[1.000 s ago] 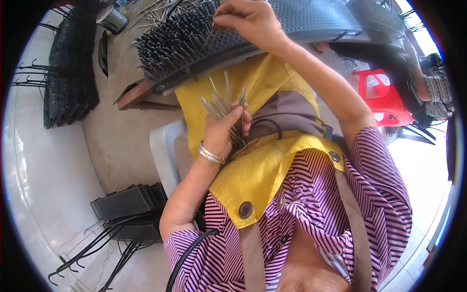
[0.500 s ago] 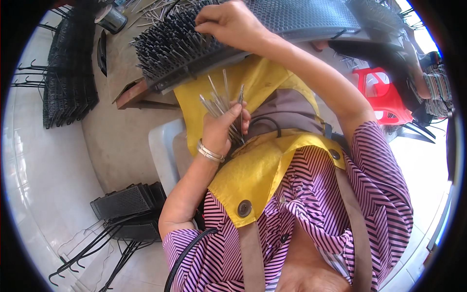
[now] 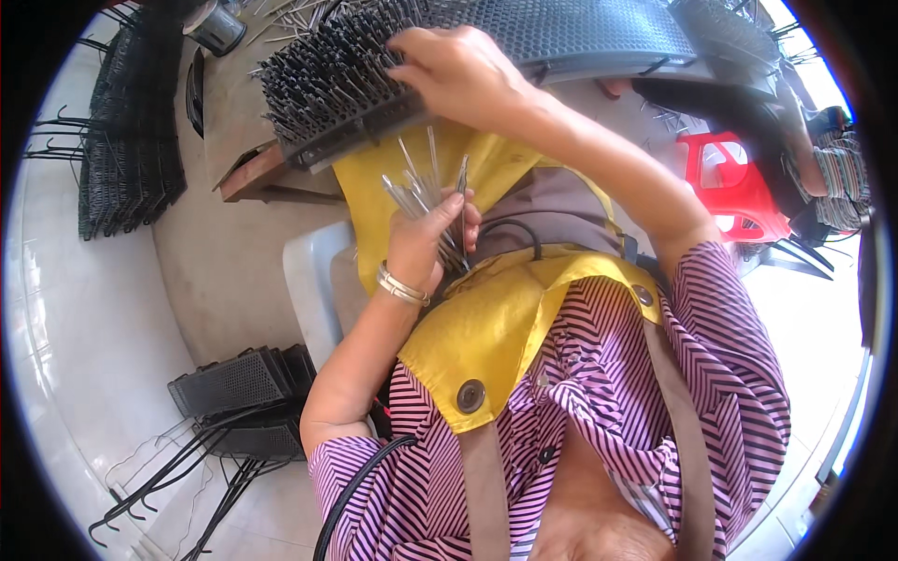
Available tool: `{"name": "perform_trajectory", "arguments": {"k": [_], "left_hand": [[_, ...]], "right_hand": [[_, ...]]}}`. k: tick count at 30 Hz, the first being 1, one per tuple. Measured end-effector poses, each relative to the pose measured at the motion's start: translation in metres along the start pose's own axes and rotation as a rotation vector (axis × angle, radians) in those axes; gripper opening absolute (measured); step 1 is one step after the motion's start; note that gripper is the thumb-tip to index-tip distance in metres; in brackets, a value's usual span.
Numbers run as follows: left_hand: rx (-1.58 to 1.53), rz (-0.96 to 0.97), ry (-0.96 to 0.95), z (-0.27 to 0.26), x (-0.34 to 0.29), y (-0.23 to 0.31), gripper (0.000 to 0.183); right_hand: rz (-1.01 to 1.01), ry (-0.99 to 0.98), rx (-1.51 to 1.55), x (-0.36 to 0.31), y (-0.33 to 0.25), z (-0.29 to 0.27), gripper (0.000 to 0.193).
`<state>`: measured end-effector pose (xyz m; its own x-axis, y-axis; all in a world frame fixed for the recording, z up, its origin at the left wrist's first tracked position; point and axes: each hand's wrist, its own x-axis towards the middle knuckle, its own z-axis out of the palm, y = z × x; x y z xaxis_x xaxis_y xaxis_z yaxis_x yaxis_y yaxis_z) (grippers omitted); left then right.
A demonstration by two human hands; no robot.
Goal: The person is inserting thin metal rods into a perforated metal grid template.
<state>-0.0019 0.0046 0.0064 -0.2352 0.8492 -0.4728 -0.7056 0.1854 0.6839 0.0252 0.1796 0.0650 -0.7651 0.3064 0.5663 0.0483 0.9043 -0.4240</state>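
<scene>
Small workshop, hand assembly, likely open-sided given the strong daylight at right. I see a pale tiled floor with stock laid straight on it: a stack of black wire racks at left, black mesh boxes and loose bent wires lower down. A black mesh panel bristling with metal pins rests on a rough wooden block. Worker wears a yellow apron and sits on a pale plastic stool. A red plastic stool stands at right.
</scene>
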Motion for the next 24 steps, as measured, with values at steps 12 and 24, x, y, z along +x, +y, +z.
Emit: {"name": "perform_trajectory", "arguments": {"k": [12,24], "left_hand": [[0.032,0.075,-0.084,0.001,0.001,-0.002,0.021],[-0.016,0.021,-0.047,0.002,-0.001,0.000,0.020]], "right_hand": [[0.763,-0.063,0.907,-0.050,-0.002,-0.015,0.010],[0.418,0.513,0.707,-0.010,0.037,-0.009,0.007]]}}
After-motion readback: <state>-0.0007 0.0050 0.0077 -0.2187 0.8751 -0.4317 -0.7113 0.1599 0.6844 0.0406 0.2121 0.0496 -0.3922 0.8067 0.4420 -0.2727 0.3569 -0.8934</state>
